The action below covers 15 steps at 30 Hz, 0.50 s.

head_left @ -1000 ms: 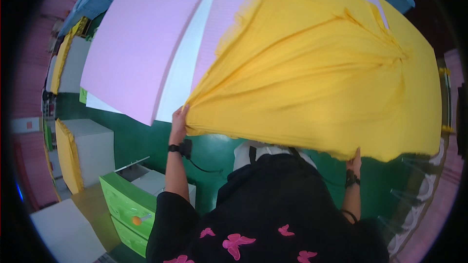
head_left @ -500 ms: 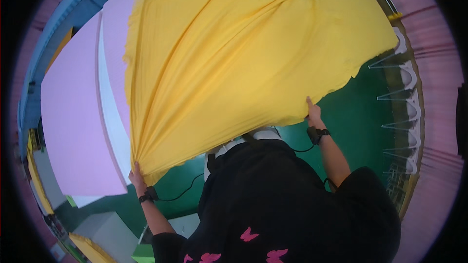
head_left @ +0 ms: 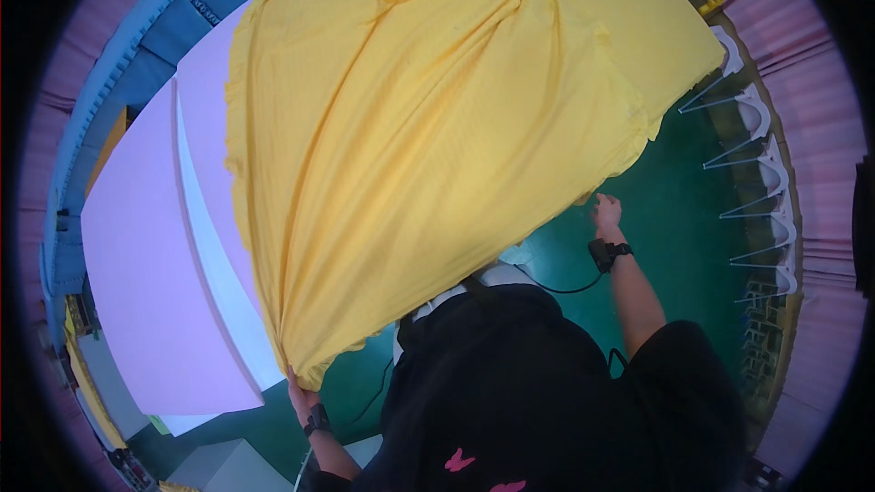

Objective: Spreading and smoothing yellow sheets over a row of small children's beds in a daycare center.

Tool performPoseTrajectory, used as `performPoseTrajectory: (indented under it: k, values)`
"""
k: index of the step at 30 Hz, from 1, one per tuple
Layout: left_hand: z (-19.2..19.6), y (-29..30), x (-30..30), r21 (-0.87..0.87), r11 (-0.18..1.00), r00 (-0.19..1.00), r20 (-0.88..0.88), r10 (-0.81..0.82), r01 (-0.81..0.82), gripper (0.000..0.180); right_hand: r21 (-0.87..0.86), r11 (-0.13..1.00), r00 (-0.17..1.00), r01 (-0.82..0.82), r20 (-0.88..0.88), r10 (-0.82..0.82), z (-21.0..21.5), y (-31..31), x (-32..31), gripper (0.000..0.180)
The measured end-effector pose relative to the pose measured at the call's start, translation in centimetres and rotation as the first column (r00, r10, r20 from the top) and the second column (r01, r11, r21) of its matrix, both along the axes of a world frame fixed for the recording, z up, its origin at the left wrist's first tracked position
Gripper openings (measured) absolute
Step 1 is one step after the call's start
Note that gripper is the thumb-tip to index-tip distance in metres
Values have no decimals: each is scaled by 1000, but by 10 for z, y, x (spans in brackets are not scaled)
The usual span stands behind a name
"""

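Note:
A large yellow sheet (head_left: 437, 128) spreads over a pink mattress (head_left: 155, 282), covering most of its far and right side. My left hand (head_left: 301, 394) grips the sheet's near corner, where the cloth is bunched into folds. My right hand (head_left: 605, 211) sits at the sheet's right edge, fingers closed on the hem. Both wrists wear black bands, with a thin cable running from the right one. My dark top with pink butterflies fills the lower middle.
The floor (head_left: 674, 219) is dark green. A row of white hangers or clips (head_left: 756, 173) lines the right side by a pink curtain (head_left: 820, 109). A blue padded border (head_left: 137, 55) curves at upper left. Pale furniture (head_left: 228, 466) stands at lower left.
The view has swung further left-down. The sheet has spread wider and flatter over the mattress. My right hand moved down and right along the hem; my left hand keeps the bunched corner.

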<state>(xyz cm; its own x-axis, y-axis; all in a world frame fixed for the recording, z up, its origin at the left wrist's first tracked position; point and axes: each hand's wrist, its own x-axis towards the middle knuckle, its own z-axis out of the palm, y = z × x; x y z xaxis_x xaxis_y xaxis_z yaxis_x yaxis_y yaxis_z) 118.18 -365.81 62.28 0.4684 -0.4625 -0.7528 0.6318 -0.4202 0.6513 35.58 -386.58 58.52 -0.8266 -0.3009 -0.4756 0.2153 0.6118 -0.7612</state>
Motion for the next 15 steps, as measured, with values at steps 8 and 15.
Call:
performPoseTrajectory:
  k: [8, 15]
  values:
    - [-21, 10, 6, 240, 971, 937, 339, -82, -2, 48, 156, 982, 850, -110, -497, 174, 18, -79, -96, 49]
    - [-62, 5, 19, 462, 880, 831, 528, -175, -109, 56, 394, 913, 823, -109, -479, 305, 9, -126, -216, 49]
